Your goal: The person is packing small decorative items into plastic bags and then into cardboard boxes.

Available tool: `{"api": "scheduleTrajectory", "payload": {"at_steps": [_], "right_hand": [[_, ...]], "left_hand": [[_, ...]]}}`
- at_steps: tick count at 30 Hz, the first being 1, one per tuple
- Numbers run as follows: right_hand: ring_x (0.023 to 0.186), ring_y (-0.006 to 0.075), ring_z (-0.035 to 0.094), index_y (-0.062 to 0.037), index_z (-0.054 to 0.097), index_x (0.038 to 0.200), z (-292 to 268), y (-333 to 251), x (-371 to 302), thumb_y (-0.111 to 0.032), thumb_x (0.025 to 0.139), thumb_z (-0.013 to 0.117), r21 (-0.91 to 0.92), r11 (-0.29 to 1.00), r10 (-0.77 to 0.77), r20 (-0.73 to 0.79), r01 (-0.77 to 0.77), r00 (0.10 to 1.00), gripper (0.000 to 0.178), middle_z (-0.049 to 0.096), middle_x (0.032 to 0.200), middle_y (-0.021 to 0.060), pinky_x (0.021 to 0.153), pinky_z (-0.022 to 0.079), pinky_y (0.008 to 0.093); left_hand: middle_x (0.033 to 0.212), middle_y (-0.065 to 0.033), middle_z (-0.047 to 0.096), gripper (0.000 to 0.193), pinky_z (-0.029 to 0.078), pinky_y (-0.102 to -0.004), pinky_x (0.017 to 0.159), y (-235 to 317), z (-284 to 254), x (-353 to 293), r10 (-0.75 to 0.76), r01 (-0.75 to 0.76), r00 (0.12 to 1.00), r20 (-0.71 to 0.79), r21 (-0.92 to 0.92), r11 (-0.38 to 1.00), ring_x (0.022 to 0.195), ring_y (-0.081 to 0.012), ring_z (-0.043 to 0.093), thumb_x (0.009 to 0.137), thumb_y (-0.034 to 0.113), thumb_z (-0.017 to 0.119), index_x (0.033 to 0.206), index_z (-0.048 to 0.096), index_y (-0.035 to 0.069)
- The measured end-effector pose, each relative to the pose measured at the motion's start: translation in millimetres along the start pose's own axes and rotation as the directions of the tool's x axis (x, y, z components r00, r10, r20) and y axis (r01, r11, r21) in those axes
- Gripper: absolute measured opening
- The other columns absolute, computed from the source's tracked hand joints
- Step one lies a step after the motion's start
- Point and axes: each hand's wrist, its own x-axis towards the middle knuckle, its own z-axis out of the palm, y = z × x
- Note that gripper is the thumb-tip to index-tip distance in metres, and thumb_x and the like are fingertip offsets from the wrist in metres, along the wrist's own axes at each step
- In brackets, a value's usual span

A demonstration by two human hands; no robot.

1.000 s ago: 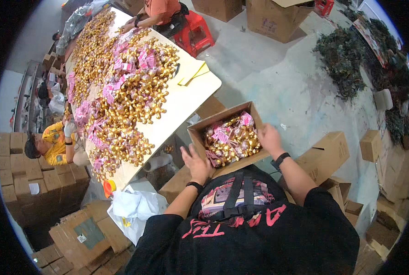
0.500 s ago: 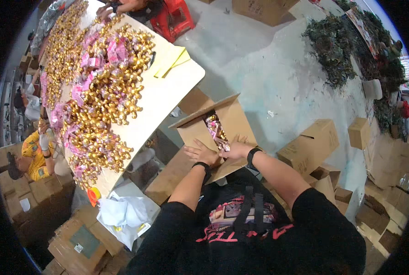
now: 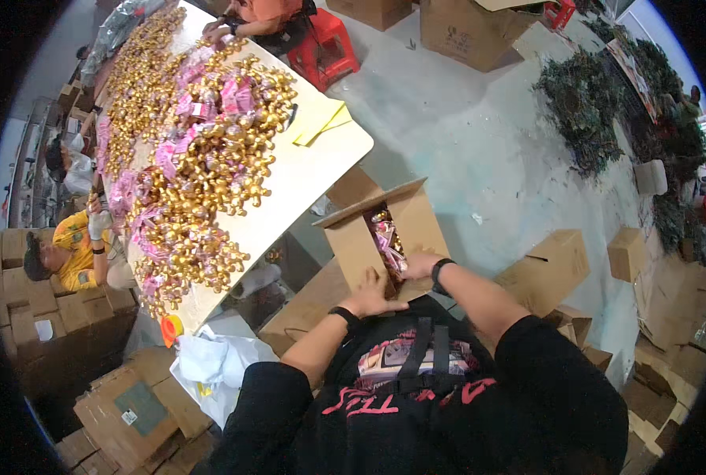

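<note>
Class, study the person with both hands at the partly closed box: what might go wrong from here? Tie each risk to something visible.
1. The right hand is at the gap between the box flaps, so it might get pinched.
2. The gold and pink items showing through that gap could catch under a flap.
3. A heap of gold ornaments reaches close to the edge of the table; a bump might knock some off.
</note>
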Motion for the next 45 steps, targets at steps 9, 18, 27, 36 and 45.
{"api": "scheduleTrajectory", "payload": {"at_steps": [9,18,27,36,45], "right_hand": [[0.125,0.0446,0.047,0.0095,0.059,0.122,50,44,-48,-0.087,0.075,0.041,-0.036,0.995,-0.096,-0.206,0.091,0.974,0.109,0.050,0.132,0.0344,0.109,0.036,0.0439],[0.133,0.0430,0.040,0.0091,0.057,0.124,16,-2,-46,-0.086,0.077,0.038,-0.130,0.990,0.051,-0.029,-0.055,0.998,0.107,0.045,0.137,0.0334,0.109,0.037,0.0457],[0.096,0.0400,0.066,0.0006,0.072,0.098,-21,1,-34,-0.078,0.081,0.047,0.077,0.996,-0.040,-0.078,0.046,0.996,0.084,0.069,0.099,0.0248,0.089,0.050,0.0440],[0.144,0.0505,0.008,-0.0019,-0.002,0.153,8,22,-24,-0.068,0.062,0.078,0.261,0.851,0.525,-0.446,-0.456,0.724,0.138,0.009,0.155,0.0338,0.112,0.017,0.0638],[0.144,0.0472,0.009,-0.0055,-0.022,0.150,-13,14,7,-0.063,0.049,0.088,0.530,0.666,0.661,-0.095,-0.525,0.744,0.160,0.002,0.155,0.0329,0.114,0.016,0.0587]], "left_hand": [[0.148,-0.0371,0.026,0.087,0.028,-0.0515,0.113,1,25,4,0.282,-0.263,0.950,-0.136,0.145,0.954,0.140,-0.0500,0.023,0.078,0.061,0.065,0.134,0.047,-0.003],[0.128,-0.0254,0.050,0.064,0.043,-0.0460,0.101,-5,32,-7,0.324,-0.242,0.871,-0.369,0.251,0.937,0.116,-0.0432,0.049,0.074,0.044,0.071,0.123,0.060,0.006],[0.129,-0.0166,0.057,0.068,0.039,-0.0464,0.106,8,-14,3,0.185,-0.166,0.925,-0.332,0.084,0.982,0.125,-0.0384,0.047,0.072,0.049,0.074,0.121,0.061,0.005],[0.142,-0.0376,0.029,0.141,0.033,-0.0549,0.107,5,-17,56,-0.757,0.607,0.467,-0.457,-0.457,0.650,0.132,-0.0503,0.034,0.052,0.063,0.086,0.147,0.008,-0.006],[0.131,-0.0324,0.037,0.135,0.042,-0.0492,0.101,-12,-2,68,-0.643,0.366,0.485,-0.592,-0.530,0.765,0.119,-0.0463,0.046,0.055,0.046,0.092,0.144,0.008,-0.011]]}}
